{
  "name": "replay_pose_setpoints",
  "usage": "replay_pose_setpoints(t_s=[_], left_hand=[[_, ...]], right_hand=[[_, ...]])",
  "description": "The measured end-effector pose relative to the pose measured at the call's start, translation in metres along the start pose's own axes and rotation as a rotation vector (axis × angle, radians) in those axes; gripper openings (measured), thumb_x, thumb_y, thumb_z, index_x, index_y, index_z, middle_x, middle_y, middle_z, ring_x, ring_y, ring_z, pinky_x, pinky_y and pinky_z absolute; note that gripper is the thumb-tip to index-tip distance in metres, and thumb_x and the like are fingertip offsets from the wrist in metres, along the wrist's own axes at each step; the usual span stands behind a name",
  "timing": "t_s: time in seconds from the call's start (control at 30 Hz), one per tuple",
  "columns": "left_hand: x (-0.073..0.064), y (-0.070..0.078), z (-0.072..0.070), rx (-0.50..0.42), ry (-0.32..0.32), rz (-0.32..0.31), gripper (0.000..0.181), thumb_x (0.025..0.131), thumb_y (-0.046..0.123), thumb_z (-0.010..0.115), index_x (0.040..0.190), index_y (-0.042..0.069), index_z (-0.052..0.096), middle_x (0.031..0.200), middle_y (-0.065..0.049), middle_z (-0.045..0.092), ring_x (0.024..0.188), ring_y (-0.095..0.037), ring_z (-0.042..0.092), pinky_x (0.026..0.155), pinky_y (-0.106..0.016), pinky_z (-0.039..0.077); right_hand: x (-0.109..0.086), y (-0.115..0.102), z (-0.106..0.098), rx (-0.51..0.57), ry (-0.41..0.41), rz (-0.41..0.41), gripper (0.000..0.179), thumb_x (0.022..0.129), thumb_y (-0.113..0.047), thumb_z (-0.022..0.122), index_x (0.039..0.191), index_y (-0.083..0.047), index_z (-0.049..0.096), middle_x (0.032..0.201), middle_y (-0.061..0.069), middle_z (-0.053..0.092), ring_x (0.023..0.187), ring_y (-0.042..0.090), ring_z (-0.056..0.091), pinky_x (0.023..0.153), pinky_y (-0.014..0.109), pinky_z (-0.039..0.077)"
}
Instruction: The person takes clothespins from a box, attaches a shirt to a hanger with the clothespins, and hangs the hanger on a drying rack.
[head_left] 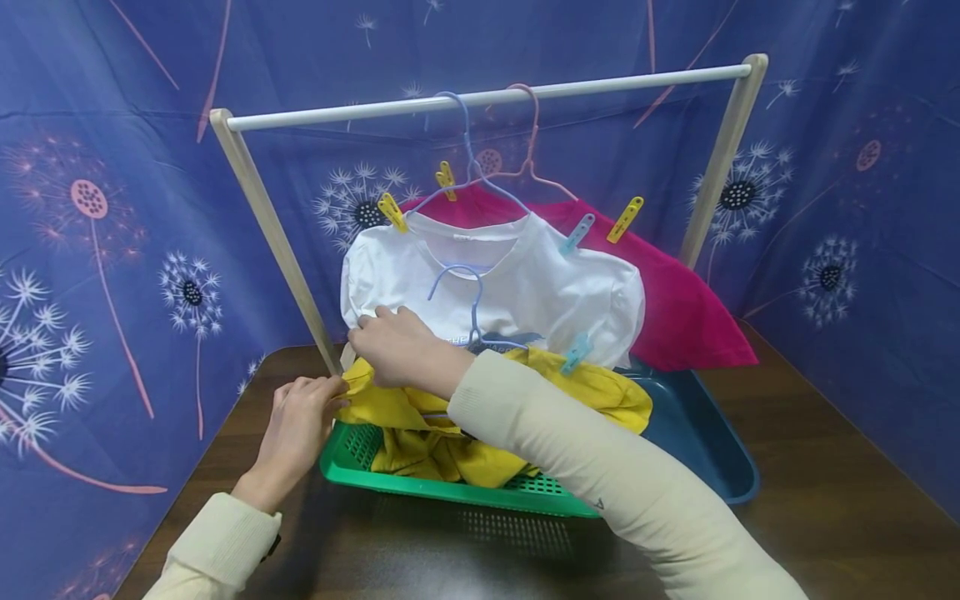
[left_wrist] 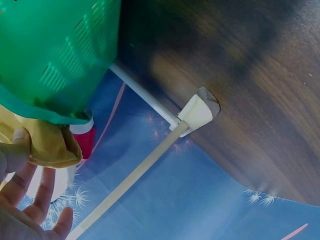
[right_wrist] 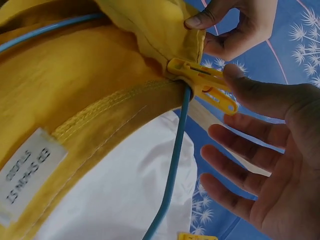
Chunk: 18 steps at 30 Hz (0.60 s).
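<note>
A yellow garment (head_left: 480, 461) with a blue hanger (head_left: 477, 304) in it lies over a green basket (head_left: 450, 492). My left hand (head_left: 300, 421) pinches the garment's left edge between thumb and fingers. In the right wrist view a yellow clothespin (right_wrist: 192, 75) bites the garment's neckline beside the hanger's arm. My right hand (right_wrist: 280, 150) pinches the clothespin's handles between thumb and index finger, the other fingers spread below. A light-blue clothespin (head_left: 577, 352) stands on the garment's right shoulder.
Behind, a white T-shirt (head_left: 577, 292) and a magenta garment (head_left: 675, 304) hang from a rack's white rod (head_left: 600, 87). Yellow and blue clothespins are clipped on them. A dark blue tray (head_left: 738, 462) sits at the right on the wooden table (head_left: 825, 492). Patterned blue cloth hangs around.
</note>
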<state>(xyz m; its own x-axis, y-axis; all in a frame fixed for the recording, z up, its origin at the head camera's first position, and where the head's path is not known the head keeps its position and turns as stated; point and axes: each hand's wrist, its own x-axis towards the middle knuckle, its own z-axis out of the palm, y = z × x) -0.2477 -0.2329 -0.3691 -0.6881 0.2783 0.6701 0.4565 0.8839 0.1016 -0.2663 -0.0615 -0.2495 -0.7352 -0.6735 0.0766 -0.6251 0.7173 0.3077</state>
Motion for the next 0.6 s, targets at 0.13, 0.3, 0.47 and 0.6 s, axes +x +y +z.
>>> replay_pose_setpoints(t_s=[0.13, 0.3, 0.47, 0.6], left_hand=[[0.0, 0.0, 0.0, 0.005, -0.011, -0.004, 0.02, 0.074, 0.001, 0.071, 0.089, 0.011, 0.063, 0.081, -0.004, 0.068, 0.078, -0.024, 0.057, 0.083, -0.055, 0.037], [0.001, 0.0, 0.001, 0.014, -0.029, -0.014, 0.019, 0.075, 0.001, 0.071, 0.088, 0.012, 0.063, 0.081, -0.004, 0.068, 0.079, -0.025, 0.057, 0.083, -0.055, 0.037], [0.002, 0.001, 0.001, 0.006, -0.041, -0.026, 0.017, 0.076, 0.003, 0.07, 0.087, 0.013, 0.062, 0.08, -0.003, 0.067, 0.08, -0.025, 0.057, 0.084, -0.055, 0.036], [0.002, 0.001, 0.002, 0.004, -0.037, -0.026, 0.016, 0.076, 0.003, 0.07, 0.086, 0.013, 0.062, 0.08, -0.004, 0.067, 0.08, -0.025, 0.057, 0.084, -0.055, 0.036]], right_hand=[[-0.006, 0.005, 0.0, 0.002, 0.026, 0.001, 0.054, 0.082, -0.041, 0.063, 0.128, -0.018, 0.049, 0.123, -0.002, 0.054, 0.11, 0.018, 0.05, 0.091, 0.036, 0.043], [-0.021, 0.013, 0.001, -0.009, 0.097, -0.009, 0.047, 0.085, -0.042, 0.059, 0.124, -0.018, 0.052, 0.118, -0.002, 0.057, 0.105, 0.017, 0.053, 0.085, 0.034, 0.046], [-0.039, 0.023, 0.006, -0.02, 0.218, -0.025, 0.029, 0.087, -0.036, 0.057, 0.11, -0.018, 0.059, 0.103, -0.004, 0.061, 0.092, 0.015, 0.056, 0.074, 0.029, 0.047], [-0.055, 0.033, 0.013, -0.005, 0.312, -0.047, 0.018, 0.086, -0.029, 0.057, 0.1, -0.018, 0.06, 0.09, -0.004, 0.06, 0.081, 0.014, 0.054, 0.066, 0.027, 0.044]])
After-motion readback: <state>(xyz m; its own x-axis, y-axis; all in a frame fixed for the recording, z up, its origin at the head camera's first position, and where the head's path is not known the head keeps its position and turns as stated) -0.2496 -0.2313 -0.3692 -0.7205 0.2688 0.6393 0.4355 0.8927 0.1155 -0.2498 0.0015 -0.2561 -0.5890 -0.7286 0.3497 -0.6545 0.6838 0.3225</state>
